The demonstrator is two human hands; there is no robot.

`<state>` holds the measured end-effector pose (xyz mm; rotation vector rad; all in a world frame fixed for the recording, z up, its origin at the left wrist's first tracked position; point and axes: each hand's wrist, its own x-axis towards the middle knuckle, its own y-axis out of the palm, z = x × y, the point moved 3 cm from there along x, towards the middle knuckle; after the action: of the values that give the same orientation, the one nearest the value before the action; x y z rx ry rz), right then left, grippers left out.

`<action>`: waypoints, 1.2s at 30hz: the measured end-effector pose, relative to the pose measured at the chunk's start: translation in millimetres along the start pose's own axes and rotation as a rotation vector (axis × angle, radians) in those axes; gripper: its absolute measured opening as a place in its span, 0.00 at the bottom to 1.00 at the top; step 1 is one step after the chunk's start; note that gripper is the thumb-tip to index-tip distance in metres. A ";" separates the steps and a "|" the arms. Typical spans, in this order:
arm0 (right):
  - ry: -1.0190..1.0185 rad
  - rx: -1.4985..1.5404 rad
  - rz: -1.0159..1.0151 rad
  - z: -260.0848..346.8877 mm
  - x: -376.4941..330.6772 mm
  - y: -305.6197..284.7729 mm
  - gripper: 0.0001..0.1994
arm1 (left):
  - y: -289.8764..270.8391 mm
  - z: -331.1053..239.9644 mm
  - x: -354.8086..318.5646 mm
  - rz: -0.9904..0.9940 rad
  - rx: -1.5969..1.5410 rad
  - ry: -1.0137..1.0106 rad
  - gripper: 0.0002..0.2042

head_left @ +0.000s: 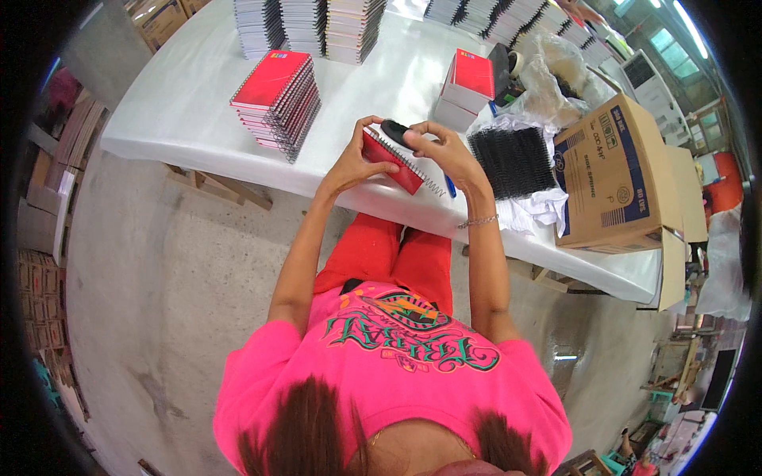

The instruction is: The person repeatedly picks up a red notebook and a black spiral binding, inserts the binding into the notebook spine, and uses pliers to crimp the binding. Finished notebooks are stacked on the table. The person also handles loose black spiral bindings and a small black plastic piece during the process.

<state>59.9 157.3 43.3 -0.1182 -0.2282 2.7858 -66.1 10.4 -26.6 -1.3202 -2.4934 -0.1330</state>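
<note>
At the white counter (186, 119), the left hand (349, 165) has fingers clamped on a red notebook (408, 178); the right hand (456, 157) has fingers closed around a black rounded piece (393, 131).

The person's left hand (349, 168) grips a small red notebook (406, 172) at the near edge of a white-covered table (178, 119), a wire coil (435, 187) trailing from its edge. The right hand (454, 161) pinches a black oval piece (394, 132) just above the notebook. A stack of red spiral notebooks (274, 86) stands to the left; black coils (512, 163) and an open cardboard box (607, 178) lie to the right.
</note>
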 end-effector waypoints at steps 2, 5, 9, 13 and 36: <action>-0.008 -0.207 0.028 -1.6 7.5 -1.6 0.17 | -2.1 1.0 1.6 0.015 0.043 0.022 0.47; -0.045 -0.224 -0.042 -18.5 8.9 -3.0 0.15 | 0.2 3.4 -2.7 0.013 0.033 0.003 0.46; -0.110 -0.195 -0.147 -27.9 15.4 -6.7 0.15 | -0.8 0.7 -1.9 0.006 -0.050 -0.082 0.40; -0.137 -0.276 -0.198 -32.8 11.2 -8.6 0.17 | 3.4 -5.9 -2.5 -0.006 -0.029 0.050 0.36; -0.248 -0.519 -0.856 -57.0 -99.8 7.7 0.34 | 15.6 -20.5 -37.4 -0.417 0.193 0.097 0.10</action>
<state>157.3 124.2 -8.7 0.1680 -0.8374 1.8337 -28.9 -14.9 -20.1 -0.6920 -2.5860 -0.0462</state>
